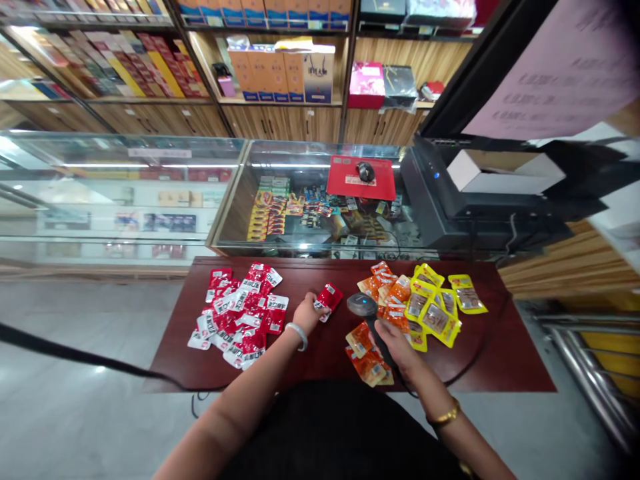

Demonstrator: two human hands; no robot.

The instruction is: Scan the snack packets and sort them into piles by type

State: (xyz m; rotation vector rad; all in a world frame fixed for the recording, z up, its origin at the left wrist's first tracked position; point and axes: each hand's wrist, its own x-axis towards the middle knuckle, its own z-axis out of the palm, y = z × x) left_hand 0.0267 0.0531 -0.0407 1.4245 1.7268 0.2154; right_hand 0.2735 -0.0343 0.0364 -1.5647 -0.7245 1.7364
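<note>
My left hand (306, 313) pinches the near end of a red and white snack packet (331, 301) at the middle of the dark red-brown table (310, 363). In my right hand (399, 347) is a dark handheld barcode scanner (364, 307), its head turned toward that packet and a small blue light on top. A loose pile of similar red and white packets (245, 313) lies to the left. Orange packets (369, 363) spread around and partly beneath the scanner. Yellow packets with clear windows (437, 320) lie to the right of them.
Beyond the table stands a glass display counter (233, 200), with a red mat (345, 187) and a black mouse (365, 172) on top. Dark checkout equipment (430, 207) holds an open white box (505, 180) at right. A black cable (100, 363) crosses at left.
</note>
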